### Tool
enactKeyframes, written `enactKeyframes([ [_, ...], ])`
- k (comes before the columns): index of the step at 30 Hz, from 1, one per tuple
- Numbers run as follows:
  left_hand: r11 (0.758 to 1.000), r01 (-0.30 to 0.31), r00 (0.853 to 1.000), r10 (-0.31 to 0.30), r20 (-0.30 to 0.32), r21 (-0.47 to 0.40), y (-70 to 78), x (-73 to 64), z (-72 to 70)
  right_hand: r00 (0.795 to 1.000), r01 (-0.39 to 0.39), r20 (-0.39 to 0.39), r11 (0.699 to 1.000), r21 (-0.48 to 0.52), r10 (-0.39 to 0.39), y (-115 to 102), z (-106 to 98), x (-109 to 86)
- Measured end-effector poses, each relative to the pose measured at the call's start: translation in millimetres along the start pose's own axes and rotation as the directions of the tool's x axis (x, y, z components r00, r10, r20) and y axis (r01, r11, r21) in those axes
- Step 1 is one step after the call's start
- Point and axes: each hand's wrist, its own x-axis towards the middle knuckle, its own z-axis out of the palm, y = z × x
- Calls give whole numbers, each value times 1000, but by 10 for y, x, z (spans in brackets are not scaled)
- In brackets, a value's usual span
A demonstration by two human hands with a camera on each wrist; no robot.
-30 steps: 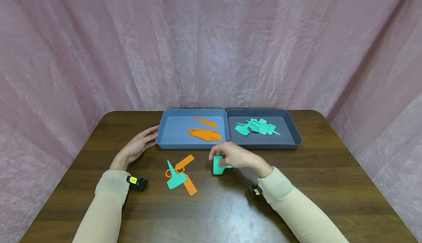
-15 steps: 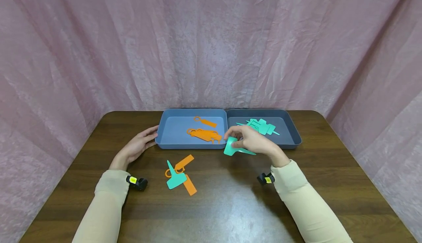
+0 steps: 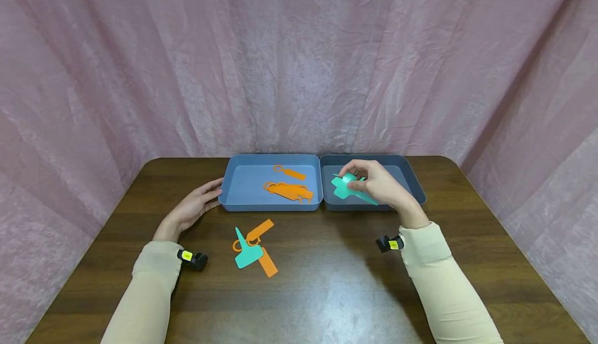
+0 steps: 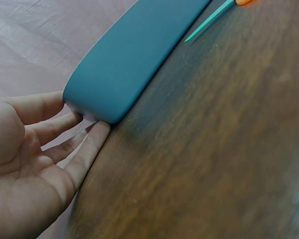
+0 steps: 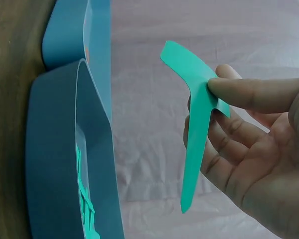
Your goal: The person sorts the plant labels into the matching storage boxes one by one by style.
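Observation:
My right hand [image 3: 376,182] pinches a green T-shaped plant label [image 5: 197,99] between thumb and fingers, above the dark grey tray [image 3: 411,183]. More green plant labels [image 5: 84,199] lie in that tray, partly hidden by the hand. My left hand [image 3: 198,204] has its fingers extended, fingertips touching the left side of the blue tray [image 3: 245,178]. Several orange tags with ring ends [image 3: 289,191] lie in the blue tray. On the table in front, another green plant label [image 3: 249,256] overlaps two orange tags [image 3: 268,263].
The two trays stand side by side at the back of the brown wooden table [image 3: 299,302]. A pink curtain [image 3: 299,64] hangs right behind the table's far edge. Each wrist wears a small black camera [image 3: 200,261].
My right hand has lifted the green plant label from the table and carried it right and back, over the dark grey tray. The left hand has stayed at the blue tray.

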Motion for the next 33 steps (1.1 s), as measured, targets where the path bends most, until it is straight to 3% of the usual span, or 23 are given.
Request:
enactKeyframes([
  [8,1000,-9,1000,9,16,-13,19,7,40,998,-31,-55,999,-17,30,114,-141,-19],
  [18,1000,-2,1000,3,14,-13,66,34,52,991,-116,-49,987,114,122,103,-417,112],
  [33,1000,-3,1000,3,9,-20,54,22,56,987,-156,-43,987,-38,155,225,-538,419],
])
